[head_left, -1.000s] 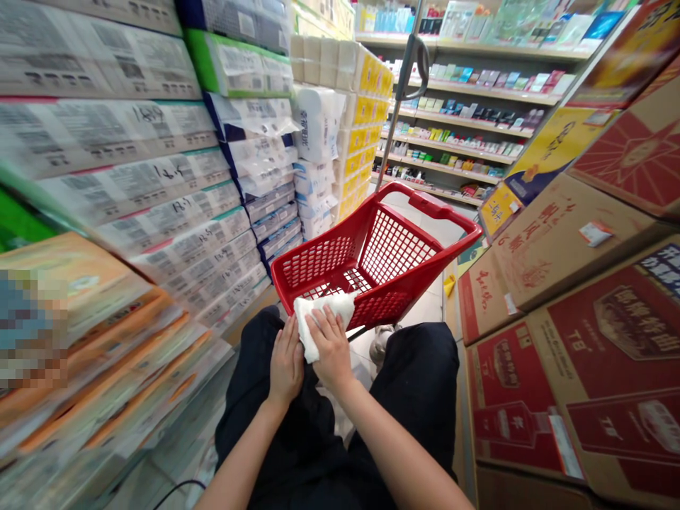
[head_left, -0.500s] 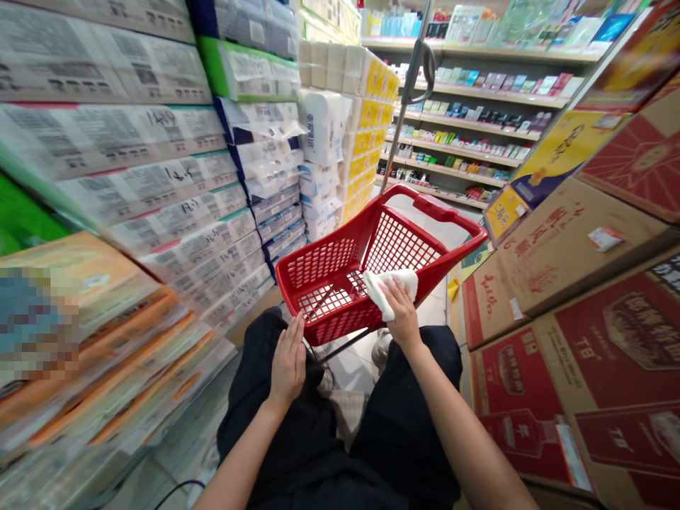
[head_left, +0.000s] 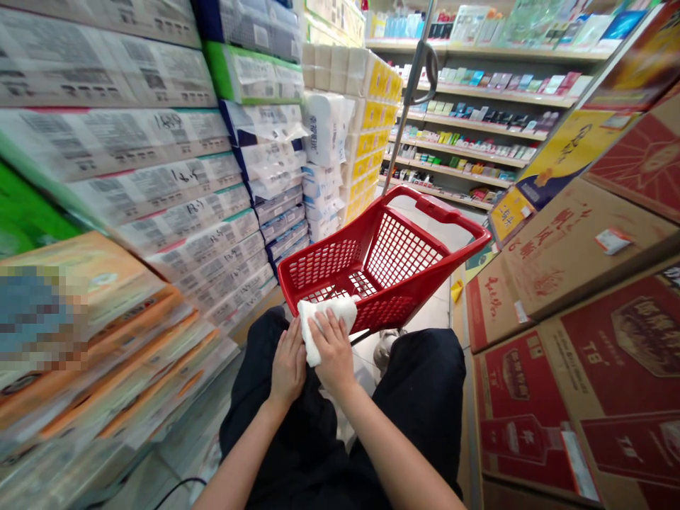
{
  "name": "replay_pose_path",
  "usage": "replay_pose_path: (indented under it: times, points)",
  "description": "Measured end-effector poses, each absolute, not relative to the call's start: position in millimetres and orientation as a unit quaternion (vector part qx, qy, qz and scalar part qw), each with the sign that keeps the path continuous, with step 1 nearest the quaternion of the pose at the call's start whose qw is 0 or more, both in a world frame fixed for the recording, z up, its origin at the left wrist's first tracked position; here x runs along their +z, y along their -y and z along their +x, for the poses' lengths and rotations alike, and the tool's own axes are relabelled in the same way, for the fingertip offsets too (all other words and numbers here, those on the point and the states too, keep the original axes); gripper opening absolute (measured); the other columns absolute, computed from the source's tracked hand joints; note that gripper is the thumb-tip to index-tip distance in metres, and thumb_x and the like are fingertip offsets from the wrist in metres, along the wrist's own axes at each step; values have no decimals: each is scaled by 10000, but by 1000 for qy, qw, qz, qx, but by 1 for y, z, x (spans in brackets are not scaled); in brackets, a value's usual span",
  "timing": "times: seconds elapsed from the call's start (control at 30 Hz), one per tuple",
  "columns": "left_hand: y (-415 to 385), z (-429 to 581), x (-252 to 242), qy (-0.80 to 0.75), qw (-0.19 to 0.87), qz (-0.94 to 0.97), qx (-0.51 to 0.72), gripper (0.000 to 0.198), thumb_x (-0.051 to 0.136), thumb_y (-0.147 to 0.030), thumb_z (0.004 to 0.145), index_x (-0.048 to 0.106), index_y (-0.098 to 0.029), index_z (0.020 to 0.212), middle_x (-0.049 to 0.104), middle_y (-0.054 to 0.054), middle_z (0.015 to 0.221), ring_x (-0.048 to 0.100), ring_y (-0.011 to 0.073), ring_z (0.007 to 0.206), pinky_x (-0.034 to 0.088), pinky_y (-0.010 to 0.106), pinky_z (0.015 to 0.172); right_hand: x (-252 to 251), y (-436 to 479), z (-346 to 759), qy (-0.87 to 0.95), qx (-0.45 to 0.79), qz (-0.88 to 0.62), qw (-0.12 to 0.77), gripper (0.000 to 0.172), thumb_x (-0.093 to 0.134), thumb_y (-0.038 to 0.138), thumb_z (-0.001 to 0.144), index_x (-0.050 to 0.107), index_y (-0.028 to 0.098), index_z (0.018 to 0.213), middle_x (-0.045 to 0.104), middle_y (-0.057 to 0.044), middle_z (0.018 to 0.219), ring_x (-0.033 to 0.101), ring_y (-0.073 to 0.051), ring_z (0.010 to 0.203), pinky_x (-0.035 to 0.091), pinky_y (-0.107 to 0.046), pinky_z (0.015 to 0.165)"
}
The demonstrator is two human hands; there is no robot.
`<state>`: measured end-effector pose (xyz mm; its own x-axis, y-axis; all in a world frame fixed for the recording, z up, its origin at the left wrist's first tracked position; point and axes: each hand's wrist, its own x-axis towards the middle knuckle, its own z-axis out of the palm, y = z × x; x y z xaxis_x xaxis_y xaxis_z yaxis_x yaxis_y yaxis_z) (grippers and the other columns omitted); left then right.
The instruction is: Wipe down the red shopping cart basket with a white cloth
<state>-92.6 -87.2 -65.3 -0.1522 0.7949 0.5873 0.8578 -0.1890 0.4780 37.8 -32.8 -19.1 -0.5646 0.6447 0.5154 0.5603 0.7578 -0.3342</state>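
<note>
Head view, looking down at the lap: the right hand (head_left: 334,352) lies with its fingers spread over a folded white cloth (head_left: 325,320), pressing it against the near edge of a red plastic basket (head_left: 440,218). The left hand (head_left: 288,365) is flat and open, its fingertips touching the cloth's lower left edge. The cloth's far edge sits on the basket's near side, and part of it hangs below the rim toward the black trousers (head_left: 425,382).

The basket stands tilted, its open mouth facing the camera, and its far rim stops just short of the cardboard cartons (head_left: 579,248) on the right. A narrow strip of tiled floor (head_left: 433,315) runs between basket and cartons, with a small yellow object (head_left: 457,290) lying at the cartons' foot. A grey shoe (head_left: 385,348) shows just past the basket's lower edge.

On the left, shrink-wrapped tissue packs (head_left: 175,170) rise in a tall stack, with handwritten prices on them, though the digits are hard to read. Yellow-banded packs (head_left: 378,79) stand farther along. A metal pole (head_left: 409,106) with a curved hook rises behind the basket, in front of shelves of small boxed goods (head_left: 467,117). The red cartons show a large printed "T8" (head_left: 587,349) and bottle pictures; other lettering there is too angled to read.
</note>
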Motion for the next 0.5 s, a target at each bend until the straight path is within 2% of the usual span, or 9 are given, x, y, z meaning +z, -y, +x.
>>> replay_pose_path:
  times: [0.2,0.4,0.5]
  points:
    - [86,-93,-60,641,36,-648,-410,543,244,-207,999,200,-230,1540,305,86,1584,266,209,1470,271,471,1176,-11,-3,77,916,39,-276,289,550,496,162,889,465,229,1434,457,-50,1500,276,-228,1463,212,-438,1200]
    - [86,-89,-55,644,23,-640,-418,546,238,-202,996,202,-238,1540,304,79,1586,264,204,1470,257,464,1183,2,-67,152,876,0,-355,326,554,412,98,881,481,179,1425,473,-100,1481,288,-247,1459,247,-492,1190]
    - [86,-88,-56,641,23,-638,-425,547,235,-206,996,200,-244,1540,307,80,1585,265,209,1470,256,474,1183,6,-79,162,855,1,-394,337,556,407,83,869,502,193,1405,482,-96,1472,301,-255,1453,231,-530,1187]
